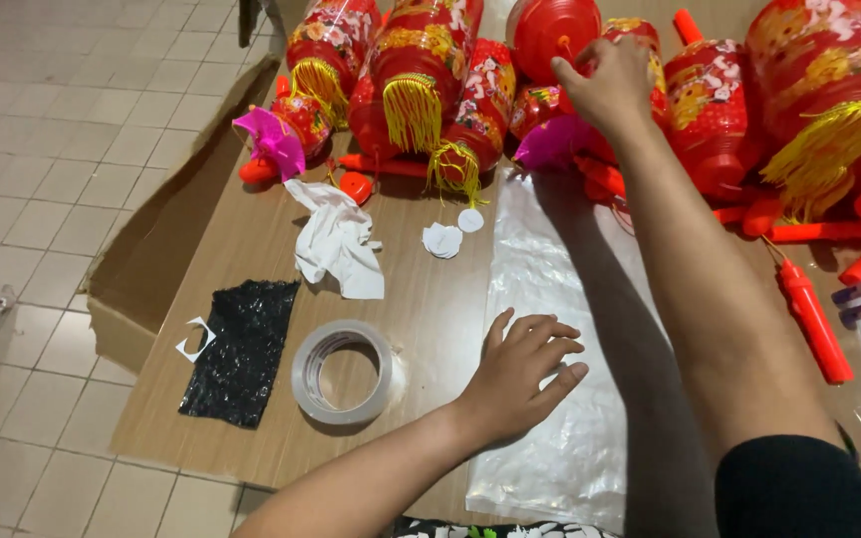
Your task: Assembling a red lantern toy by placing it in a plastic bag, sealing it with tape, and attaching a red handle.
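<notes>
My left hand (522, 374) rests palm down with fingers apart on the edge of a clear plastic bag (560, 299) that lies flat on the brown board. It holds nothing. My right hand (610, 80) reaches far forward and its fingers close on a red round lantern (550, 35) among a row of red and gold lanterns with yellow tassels (413, 105). A pink lantern piece (555, 144) lies just under that hand.
A roll of clear tape (343, 371) sits left of my left hand, beside a black glittery sheet (239, 349). Crumpled white paper (336, 239), small white discs (442, 239) and red plastic handles (814, 319) lie about. An open cardboard box (151, 249) stands at the left edge.
</notes>
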